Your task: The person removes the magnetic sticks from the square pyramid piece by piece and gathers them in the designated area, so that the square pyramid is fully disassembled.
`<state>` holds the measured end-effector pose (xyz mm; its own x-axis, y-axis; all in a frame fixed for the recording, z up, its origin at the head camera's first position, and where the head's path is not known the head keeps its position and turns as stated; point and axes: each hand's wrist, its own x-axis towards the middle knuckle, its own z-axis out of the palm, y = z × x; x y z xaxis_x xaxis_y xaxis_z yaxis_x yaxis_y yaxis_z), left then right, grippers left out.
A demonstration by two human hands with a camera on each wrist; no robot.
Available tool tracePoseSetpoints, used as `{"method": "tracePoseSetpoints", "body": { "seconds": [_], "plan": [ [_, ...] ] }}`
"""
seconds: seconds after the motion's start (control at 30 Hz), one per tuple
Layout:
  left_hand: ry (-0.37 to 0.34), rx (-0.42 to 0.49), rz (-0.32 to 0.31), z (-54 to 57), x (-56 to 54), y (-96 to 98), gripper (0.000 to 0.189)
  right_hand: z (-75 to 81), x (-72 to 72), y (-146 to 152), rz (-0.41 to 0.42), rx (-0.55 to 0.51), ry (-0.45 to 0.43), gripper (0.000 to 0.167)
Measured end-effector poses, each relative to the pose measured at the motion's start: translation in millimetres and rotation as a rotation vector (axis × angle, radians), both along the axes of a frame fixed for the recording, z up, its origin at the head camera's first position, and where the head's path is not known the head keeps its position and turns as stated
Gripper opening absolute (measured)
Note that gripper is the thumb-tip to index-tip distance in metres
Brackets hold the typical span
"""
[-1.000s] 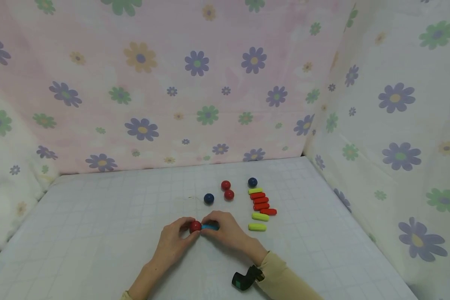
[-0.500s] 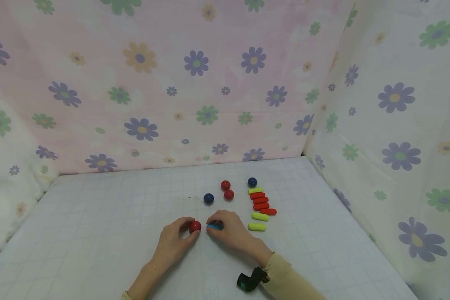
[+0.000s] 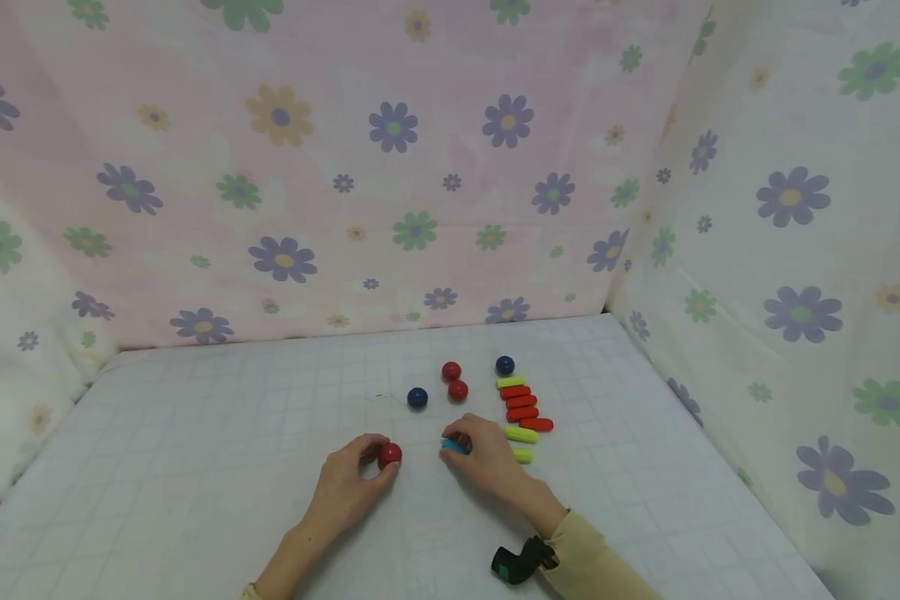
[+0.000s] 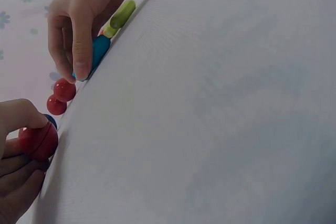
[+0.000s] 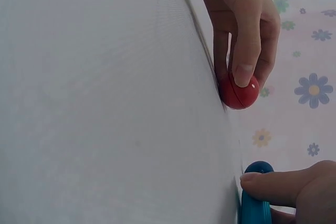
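Note:
My left hand [image 3: 347, 486] grips a glossy red ball [image 3: 390, 454] on the white cloth, thumb in front and fingers behind. A dark seam runs round this ball in the left wrist view. To the right of it, my right hand [image 3: 489, 460] pinches a short blue rod [image 3: 454, 447] between thumb and fingers, low over the table. The blue rod [image 5: 255, 209] shows ridged sides under the thumb in the right wrist view. A gap separates rod and ball. Part of the rod is hidden by the right hand.
Two red balls [image 3: 457, 390] and a dark blue ball [image 3: 417, 398] lie behind the hands. Another dark blue ball [image 3: 505, 365] sits farther right, above a column of several red rods [image 3: 522, 401] and yellow-green rods [image 3: 521, 434]. Flowered cloth walls [image 3: 450, 275] enclose the table.
My right hand has drawn the blue rod away from the red ball, rightward and slightly back, now partly covering the nearest yellow-green rod. My left hand stays in place with the red ball.

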<state>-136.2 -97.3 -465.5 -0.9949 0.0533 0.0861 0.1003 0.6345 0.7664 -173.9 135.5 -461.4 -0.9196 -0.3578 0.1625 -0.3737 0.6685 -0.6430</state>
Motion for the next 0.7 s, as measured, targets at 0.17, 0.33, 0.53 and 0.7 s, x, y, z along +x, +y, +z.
{"method": "tracePoseSetpoints", "body": {
  "seconds": [0.17, 0.33, 0.53, 0.7],
  "plan": [
    [-0.008, -0.005, 0.002, 0.4, -1.0, 1.5, 0.033, -2.4, 0.1, 1.3, -0.034, 0.019, 0.029, 0.018],
    [-0.003, -0.003, 0.005, -1.2, -2.7, 1.7, 0.028, -2.7, 1.1, 0.8, -0.043, 0.03, 0.031, 0.019],
    [-0.01, 0.007, 0.011, -2.1, -2.6, 1.8, 0.026, -0.8, 2.6, -0.8, -0.048, 0.07, 0.014, 0.019],
    [-0.008, 0.021, 0.023, -1.2, -2.7, 1.6, 0.026, 0.0, 2.4, -1.3, -0.043, 0.086, 0.017, 0.019]
  ]
}}
